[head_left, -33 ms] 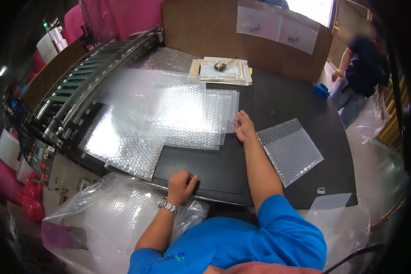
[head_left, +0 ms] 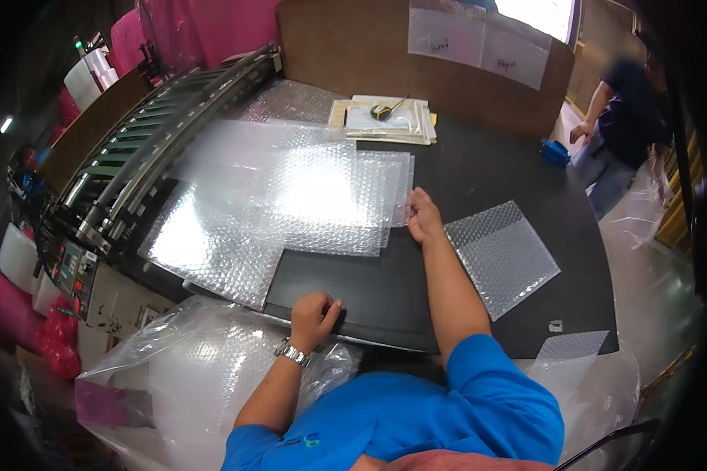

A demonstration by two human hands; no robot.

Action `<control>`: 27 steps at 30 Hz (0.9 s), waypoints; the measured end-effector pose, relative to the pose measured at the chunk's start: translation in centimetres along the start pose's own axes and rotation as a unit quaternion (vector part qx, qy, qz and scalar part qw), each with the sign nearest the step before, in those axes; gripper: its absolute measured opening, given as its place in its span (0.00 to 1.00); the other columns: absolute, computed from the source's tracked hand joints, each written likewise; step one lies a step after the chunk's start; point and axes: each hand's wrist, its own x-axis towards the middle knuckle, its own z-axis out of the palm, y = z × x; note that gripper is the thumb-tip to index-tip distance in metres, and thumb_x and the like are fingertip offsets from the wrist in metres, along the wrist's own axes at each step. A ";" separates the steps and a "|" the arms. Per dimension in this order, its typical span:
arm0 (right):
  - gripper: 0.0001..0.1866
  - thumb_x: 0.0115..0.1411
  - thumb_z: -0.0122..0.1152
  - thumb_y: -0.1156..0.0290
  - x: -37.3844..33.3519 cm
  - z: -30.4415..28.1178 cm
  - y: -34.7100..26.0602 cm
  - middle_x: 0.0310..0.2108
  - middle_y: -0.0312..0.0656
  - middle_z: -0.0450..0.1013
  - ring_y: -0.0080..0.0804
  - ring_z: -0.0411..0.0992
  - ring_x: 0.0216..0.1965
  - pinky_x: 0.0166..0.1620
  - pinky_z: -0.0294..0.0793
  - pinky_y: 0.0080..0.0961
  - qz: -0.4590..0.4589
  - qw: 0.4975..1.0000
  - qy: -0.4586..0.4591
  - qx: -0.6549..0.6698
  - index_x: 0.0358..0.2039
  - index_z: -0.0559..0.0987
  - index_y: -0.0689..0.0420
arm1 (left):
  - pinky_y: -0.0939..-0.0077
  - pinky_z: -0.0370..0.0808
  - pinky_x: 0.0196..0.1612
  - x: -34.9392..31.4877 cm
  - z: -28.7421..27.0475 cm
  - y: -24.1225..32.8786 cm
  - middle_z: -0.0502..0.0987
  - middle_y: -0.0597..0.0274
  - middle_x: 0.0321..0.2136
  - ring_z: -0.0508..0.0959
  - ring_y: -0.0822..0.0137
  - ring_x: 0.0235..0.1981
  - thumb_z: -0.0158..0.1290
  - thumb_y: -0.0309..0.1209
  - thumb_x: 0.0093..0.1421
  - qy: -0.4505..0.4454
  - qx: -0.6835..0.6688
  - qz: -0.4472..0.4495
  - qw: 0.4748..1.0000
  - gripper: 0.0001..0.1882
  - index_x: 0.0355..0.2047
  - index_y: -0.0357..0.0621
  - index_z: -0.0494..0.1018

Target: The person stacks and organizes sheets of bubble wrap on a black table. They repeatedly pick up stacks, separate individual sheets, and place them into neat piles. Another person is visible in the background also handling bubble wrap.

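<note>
Several clear bubble-wrap bags lie overlapping on the black table, their right edges fanned out in steps. My right hand is at the right edge of the outermost bag, its fingers closed on that edge; the fingertips are partly hidden. Near the table's front edge, my left hand rests in a loose fist, with a metal watch on the wrist. Nothing shows in that fist. A single bubble-wrap bag lies slantwise to the right of my right forearm.
A roller machine with a control panel borders the table's left. Papers with a tape measure lie before the brown back board. A large plastic sack hangs at front left. Another person stands at right.
</note>
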 end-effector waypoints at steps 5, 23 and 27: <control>0.17 0.60 0.50 0.71 1.0 -1.3 0.3 0.41 0.43 0.70 0.32 0.71 0.40 0.43 0.73 0.32 0.033 0.997 -0.060 0.038 0.48 0.65 0.62 | 0.74 0.67 0.25 3.4 -2.9 0.7 0.70 0.58 0.20 0.70 0.63 0.21 0.55 0.31 0.53 0.010 -0.018 -0.001 1.000 0.09 0.22 0.41 0.68; 0.45 0.51 0.64 0.62 -1.1 2.6 -1.4 0.53 0.54 0.59 0.42 0.63 0.52 0.48 0.67 0.42 0.001 0.990 -0.043 -0.134 0.60 0.46 0.60 | 0.32 0.35 0.57 22.4 -0.7 -10.8 0.42 0.47 0.63 0.39 0.44 0.64 0.32 0.66 0.54 -0.187 0.418 -0.228 0.859 0.40 0.63 0.65 0.46; 0.43 0.50 0.63 0.69 -1.2 1.7 -2.4 0.51 0.54 0.60 0.43 0.64 0.49 0.48 0.69 0.39 0.038 0.996 -0.058 -0.047 0.60 0.47 0.58 | 0.37 0.47 0.56 18.0 5.4 -3.1 0.47 0.42 0.61 0.47 0.40 0.61 0.39 0.63 0.53 -0.180 0.322 -0.149 0.917 0.38 0.61 0.65 0.50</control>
